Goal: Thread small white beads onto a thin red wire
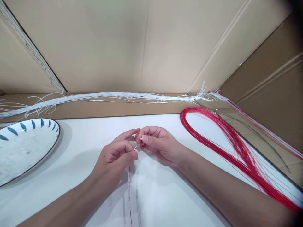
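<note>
My left hand (115,157) pinches a thin red cord (131,216) between thumb and fingers, near its upper end. Several small clear beads (129,186) are strung along the part that hangs below this hand. Close on the right, my right hand (163,143) has its thumb and index finger closed on a tiny white bead (141,138) at the tip of the cord. Whether the cord passes through that bead is too small to tell. Both hands are just above the white tabletop (161,195), their fingertips nearly touching.
At the left, a plate (51,125) with blue leaf marks holds many small clear pieces. A looped bundle of red cords (213,148) lies at the right. White cords (118,95) stretch along the back, before cardboard walls (113,47).
</note>
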`<state>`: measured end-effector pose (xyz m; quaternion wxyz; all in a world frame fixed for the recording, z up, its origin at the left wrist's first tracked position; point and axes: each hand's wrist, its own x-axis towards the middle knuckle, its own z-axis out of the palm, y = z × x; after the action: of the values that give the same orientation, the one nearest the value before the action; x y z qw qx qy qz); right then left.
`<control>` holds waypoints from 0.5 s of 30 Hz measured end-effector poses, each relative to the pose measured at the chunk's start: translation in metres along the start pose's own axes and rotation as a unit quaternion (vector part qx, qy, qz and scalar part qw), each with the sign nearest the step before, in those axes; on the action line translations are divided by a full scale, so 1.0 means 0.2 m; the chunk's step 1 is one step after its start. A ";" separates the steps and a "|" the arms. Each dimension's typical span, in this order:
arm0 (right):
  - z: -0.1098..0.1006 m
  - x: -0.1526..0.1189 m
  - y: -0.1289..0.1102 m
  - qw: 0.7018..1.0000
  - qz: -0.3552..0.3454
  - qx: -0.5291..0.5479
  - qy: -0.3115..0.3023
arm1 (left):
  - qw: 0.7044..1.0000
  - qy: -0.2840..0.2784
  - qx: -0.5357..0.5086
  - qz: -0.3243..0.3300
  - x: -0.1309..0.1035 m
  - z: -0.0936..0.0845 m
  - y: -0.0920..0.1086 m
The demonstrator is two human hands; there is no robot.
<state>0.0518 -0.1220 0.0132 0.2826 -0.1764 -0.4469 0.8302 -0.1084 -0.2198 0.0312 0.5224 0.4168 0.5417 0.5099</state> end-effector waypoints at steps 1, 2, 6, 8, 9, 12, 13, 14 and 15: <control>0.00 0.00 0.00 1.000 0.002 0.004 -0.001 | 1.000 -0.003 0.004 0.003 0.00 0.00 0.00; 0.00 -0.01 0.00 1.000 0.003 0.003 -0.005 | 1.000 -0.007 0.009 0.008 0.00 0.00 0.00; 0.01 -0.01 0.01 1.000 0.008 0.003 -0.016 | 0.999 -0.023 0.011 0.024 0.01 0.00 -0.01; 0.01 -0.01 0.00 1.000 0.011 0.006 -0.013 | 0.999 -0.024 0.006 0.021 0.01 0.00 -0.01; 0.01 -0.01 0.00 1.000 0.011 0.005 -0.010 | 1.000 -0.024 0.004 0.018 0.01 0.00 -0.01; 0.02 -0.02 0.00 1.000 0.007 -0.005 -0.004 | 1.000 -0.026 -0.009 0.014 0.01 -0.01 -0.01; 0.02 -0.02 0.00 1.000 0.005 -0.008 -0.002 | 0.999 -0.027 -0.016 0.012 0.01 -0.01 -0.02; 0.02 -0.02 -0.01 1.000 0.004 -0.010 -0.001 | 0.999 -0.028 -0.021 0.010 0.01 -0.01 -0.02; 0.02 -0.02 -0.01 1.000 0.003 -0.012 -0.002 | 0.999 -0.028 -0.024 0.010 0.01 -0.01 -0.01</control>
<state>0.0525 -0.1264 0.0167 0.2773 -0.1794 -0.4565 0.8261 -0.1095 -0.2178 0.0279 0.5421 0.4237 0.5101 0.5161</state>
